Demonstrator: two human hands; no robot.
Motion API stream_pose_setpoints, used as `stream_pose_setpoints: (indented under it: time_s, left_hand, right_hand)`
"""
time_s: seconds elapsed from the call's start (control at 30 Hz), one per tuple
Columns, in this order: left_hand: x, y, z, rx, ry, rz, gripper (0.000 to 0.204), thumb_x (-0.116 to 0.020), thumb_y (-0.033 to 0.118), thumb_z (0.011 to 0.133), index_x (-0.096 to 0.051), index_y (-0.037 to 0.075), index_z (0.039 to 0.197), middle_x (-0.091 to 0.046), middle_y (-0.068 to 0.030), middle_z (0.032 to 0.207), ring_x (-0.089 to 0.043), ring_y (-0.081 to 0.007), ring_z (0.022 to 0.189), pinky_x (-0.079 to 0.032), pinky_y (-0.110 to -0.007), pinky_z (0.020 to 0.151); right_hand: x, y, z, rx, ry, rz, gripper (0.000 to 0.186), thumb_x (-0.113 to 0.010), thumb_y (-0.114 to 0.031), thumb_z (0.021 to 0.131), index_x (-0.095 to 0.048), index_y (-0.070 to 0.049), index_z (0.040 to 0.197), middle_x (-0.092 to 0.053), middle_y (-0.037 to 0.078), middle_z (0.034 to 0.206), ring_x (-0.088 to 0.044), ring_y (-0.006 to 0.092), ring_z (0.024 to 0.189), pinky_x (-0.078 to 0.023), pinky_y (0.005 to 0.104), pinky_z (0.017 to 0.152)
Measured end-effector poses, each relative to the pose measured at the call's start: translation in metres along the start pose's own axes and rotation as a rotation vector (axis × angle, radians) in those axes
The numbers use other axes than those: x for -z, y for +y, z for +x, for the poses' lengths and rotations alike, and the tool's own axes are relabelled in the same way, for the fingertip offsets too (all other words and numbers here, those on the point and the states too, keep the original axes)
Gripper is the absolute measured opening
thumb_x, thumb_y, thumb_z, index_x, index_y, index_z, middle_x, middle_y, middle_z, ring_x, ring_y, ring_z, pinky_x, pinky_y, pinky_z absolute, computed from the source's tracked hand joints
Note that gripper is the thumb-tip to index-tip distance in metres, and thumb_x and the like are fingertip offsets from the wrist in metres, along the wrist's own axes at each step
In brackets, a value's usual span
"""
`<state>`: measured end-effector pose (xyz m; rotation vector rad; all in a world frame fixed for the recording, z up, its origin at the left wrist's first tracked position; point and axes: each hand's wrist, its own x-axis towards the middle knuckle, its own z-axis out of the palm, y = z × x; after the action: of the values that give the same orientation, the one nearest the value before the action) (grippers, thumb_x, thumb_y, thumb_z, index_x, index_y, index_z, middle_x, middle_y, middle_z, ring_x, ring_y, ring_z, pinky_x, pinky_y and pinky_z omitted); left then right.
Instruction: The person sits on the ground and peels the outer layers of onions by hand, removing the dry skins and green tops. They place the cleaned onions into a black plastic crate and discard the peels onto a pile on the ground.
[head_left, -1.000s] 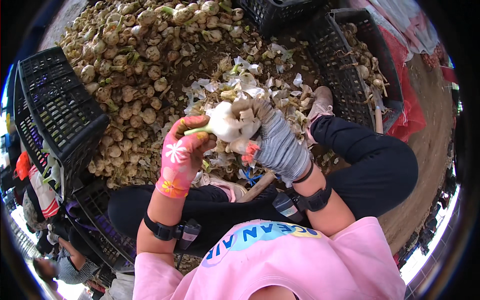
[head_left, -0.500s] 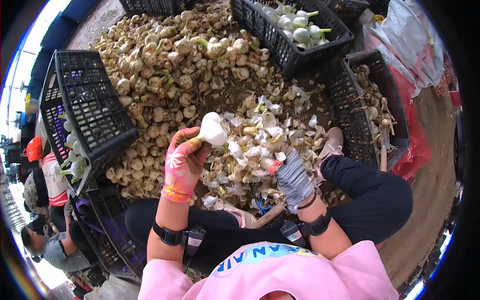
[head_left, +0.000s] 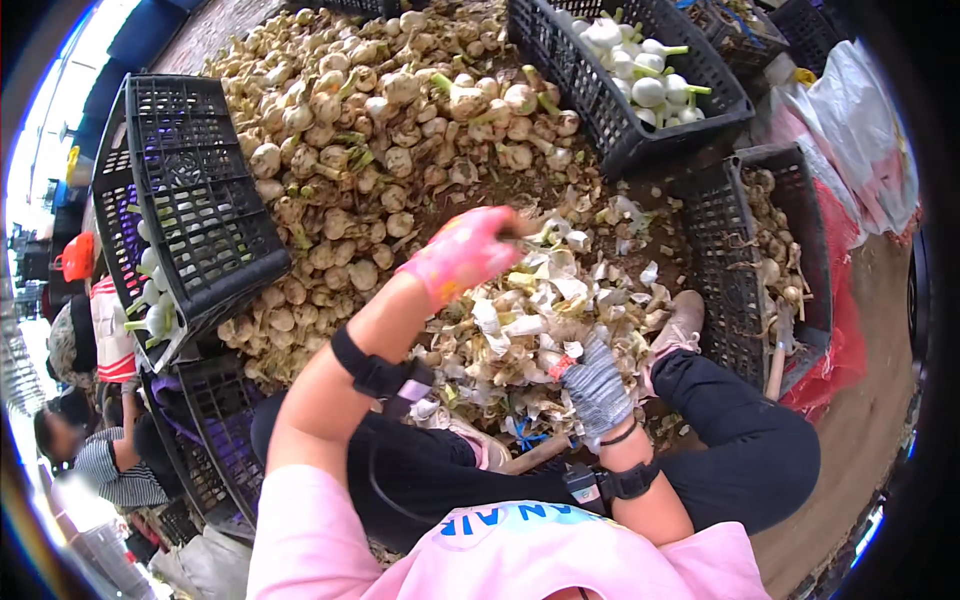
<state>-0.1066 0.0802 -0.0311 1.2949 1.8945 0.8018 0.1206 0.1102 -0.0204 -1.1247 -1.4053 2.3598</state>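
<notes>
**L hand [head_left: 465,258] over edge of peel pile, fingertips unclear; R hand [head_left: 597,385] low on peels**

Some parts are hard to see. Fingertips of L hand are blurred by motion & turned away, so what is under them is hidden. Fingers of R hand are mostly covered by its own back & by the peels [head_left: 540,300]. Wooden handle [head_left: 535,456] lies btw. the legs, one end hidden; a blue item [head_left: 527,433] next to it is too small to identify. Co-worker [head_left: 110,460] at L rim is bent by the lens & partly covered.

L hand, in pink glove, is stretched fwd., palm down, fingers bent; cannot tell if they are spread, pressed together or pinching smth. R hand, in grey knit glove w/ orange-red bit near thumb, is half curled & seems to touch the peels; its grip also cannot be told.

Unpeeled garlic bulbs [head_left: 340,150] lie in a big heap ahead & to the left of L hand, the nearest ones just beside its wrist. Clean white bulbs [head_left: 648,92] w/ green stems are in a black crate [head_left: 575,105], ahead & right, well apart from both hands; its far end is cut off by top edge. Right of R hand, approx. past the shoe [head_left: 680,325], a 2nd crate [head_left: 715,260] holds brownish bulbs [head_left: 770,270].
</notes>
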Motion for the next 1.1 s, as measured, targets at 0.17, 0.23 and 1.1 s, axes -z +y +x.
stream_pose_setpoints:
  time_s: [0.17, 0.23, 1.1]
  left_hand:
    - [0.05, -0.108, -0.056, 0.694, 0.173, 0.811, 0.058, -0.054, 0.005, 0.067, -0.039, 0.011, 0.123, -0.034, -0.019, 0.126, -0.052, -0.0363, 0.095, -0.046, -0.039, 0.078]
    - [0.068, -0.15, -0.071, 0.803, 0.136, 0.924, 0.062, -0.051, 0.004, 0.07, -0.033, 0.016, 0.128, -0.024, -0.0169, 0.135, -0.053, -0.0363, 0.094, -0.047, -0.039, 0.076]
    - [-0.051, 0.077, -0.123, -0.241, 0.352, 0.182, 0.066, -0.072, 0.002, 0.049, -0.042, 0.007, 0.107, -0.045, -0.015, 0.104, -0.05, -0.0299, 0.091, -0.043, -0.034, 0.077]
  right_hand:
    - [0.009, 0.013, 0.009, -0.088, -0.056, -0.261, 0.04, -0.061, 0.001, 0.07, -0.05, -0.004, 0.108, -0.056, 0.008, 0.101, -0.055, 0.0134, 0.088, -0.047, 0.0243, 0.073]
    - [0.002, 0.01, 0.01, -0.068, -0.088, -0.271, 0.044, -0.064, -0.002, 0.07, -0.049, -0.003, 0.111, -0.055, 0.01, 0.106, -0.054, 0.0152, 0.092, -0.046, 0.0258, 0.076]
    - [-0.009, 0.005, -0.014, 0.259, 0.055, -0.1, 0.028, -0.058, -0.007, 0.074, -0.053, 0.002, 0.1, -0.061, 0.009, 0.085, -0.056, 0.0137, 0.072, -0.046, 0.027, 0.066]
